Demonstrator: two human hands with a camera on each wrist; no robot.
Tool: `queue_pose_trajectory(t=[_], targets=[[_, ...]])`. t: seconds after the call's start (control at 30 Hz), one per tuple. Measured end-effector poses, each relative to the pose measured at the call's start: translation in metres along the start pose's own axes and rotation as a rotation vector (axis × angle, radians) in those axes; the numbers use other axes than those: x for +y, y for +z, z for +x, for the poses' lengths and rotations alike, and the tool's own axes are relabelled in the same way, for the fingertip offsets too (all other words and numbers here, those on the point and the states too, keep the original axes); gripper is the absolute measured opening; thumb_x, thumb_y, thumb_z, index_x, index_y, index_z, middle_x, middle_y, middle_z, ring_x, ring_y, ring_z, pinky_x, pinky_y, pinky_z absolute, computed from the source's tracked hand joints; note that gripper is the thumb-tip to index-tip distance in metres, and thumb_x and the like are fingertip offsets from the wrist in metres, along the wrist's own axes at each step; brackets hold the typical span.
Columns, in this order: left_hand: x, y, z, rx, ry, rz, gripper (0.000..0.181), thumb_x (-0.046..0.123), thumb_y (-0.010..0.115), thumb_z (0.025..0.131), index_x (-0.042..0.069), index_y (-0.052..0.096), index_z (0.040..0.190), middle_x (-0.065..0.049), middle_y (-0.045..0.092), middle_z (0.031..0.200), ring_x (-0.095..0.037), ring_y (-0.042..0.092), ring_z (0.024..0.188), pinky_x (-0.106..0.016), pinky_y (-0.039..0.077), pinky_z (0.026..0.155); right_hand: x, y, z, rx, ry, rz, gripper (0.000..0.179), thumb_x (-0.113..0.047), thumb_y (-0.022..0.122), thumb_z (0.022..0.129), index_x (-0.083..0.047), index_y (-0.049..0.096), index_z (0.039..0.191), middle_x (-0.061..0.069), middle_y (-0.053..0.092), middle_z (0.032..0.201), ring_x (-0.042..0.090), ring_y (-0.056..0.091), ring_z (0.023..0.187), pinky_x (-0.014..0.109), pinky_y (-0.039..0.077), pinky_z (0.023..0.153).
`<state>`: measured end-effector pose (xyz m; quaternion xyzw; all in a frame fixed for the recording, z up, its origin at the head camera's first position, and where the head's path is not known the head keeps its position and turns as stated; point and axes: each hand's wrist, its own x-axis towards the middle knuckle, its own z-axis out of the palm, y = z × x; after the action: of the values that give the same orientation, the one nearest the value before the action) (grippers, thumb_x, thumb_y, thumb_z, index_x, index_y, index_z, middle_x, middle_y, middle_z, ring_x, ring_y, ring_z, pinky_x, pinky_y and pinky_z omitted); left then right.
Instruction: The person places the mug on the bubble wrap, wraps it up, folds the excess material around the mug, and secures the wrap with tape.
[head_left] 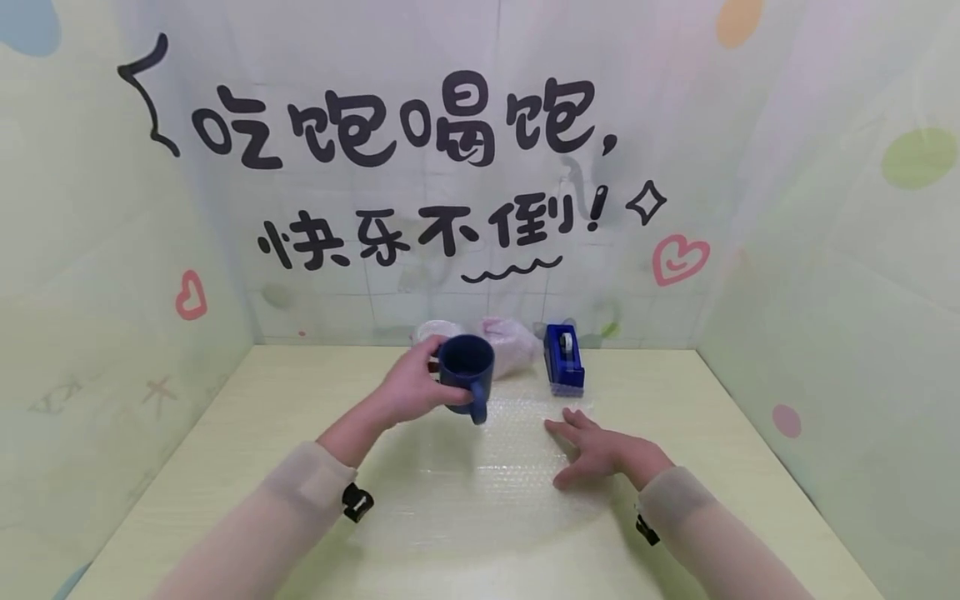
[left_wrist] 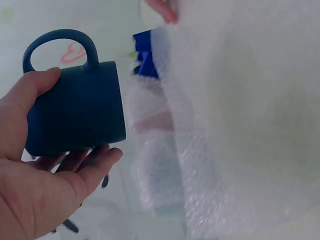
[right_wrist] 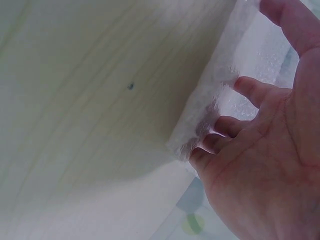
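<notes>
My left hand (head_left: 412,387) holds a dark blue mug (head_left: 469,377) above the table, its mouth tilted toward me and its handle pointing nearer. In the left wrist view the thumb lies on the mug (left_wrist: 80,110) near its handle, with the other fingers curled on the opposite side. Below the mug a sheet of transparent bubble wrap (head_left: 510,483) lies spread on the table. My right hand (head_left: 600,452) rests at the sheet's right side, fingers spread and touching it. In the right wrist view those fingertips meet the bubble wrap's edge (right_wrist: 205,100).
A blue tape dispenser (head_left: 564,358) stands at the back, just beyond the sheet. Left of it sits a pinkish-white wrapped bundle (head_left: 512,343). A whitish round object (head_left: 437,329) is partly hidden behind my left hand. Printed curtains enclose the table (head_left: 300,375) at back and sides.
</notes>
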<state>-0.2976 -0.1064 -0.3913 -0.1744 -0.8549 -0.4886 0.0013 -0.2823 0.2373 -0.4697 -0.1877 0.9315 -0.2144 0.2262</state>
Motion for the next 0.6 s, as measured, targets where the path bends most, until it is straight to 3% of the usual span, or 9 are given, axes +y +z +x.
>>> queue_pose_trajectory(t=[0.3,0.6], targets=[[-0.017,0.056,-0.003,-0.075,0.005,-0.044,0.070,0.011,0.099,0.074,0.002,0.064,0.135,-0.014,0.073,0.128,-0.039,0.070,0.126,-0.055,0.057,0.111,0.001,0.001,0.002,0.004,0.012,-0.007,0.100,-0.040,0.087,0.091,-0.017,0.034,0.173,0.023,0.010,0.184,0.050,0.005,0.170,0.078,0.019,0.130],[-0.030,0.082,-0.005,-0.030,-0.025,-0.058,0.072,0.007,0.099,0.072,-0.001,0.064,0.134,-0.017,0.070,0.131,-0.041,0.070,0.125,-0.055,0.057,0.111,0.004,0.002,0.004,0.014,0.004,-0.010,0.100,-0.039,0.088,0.090,-0.017,0.036,0.172,0.024,0.012,0.183,0.050,0.007,0.170,0.077,0.020,0.131]])
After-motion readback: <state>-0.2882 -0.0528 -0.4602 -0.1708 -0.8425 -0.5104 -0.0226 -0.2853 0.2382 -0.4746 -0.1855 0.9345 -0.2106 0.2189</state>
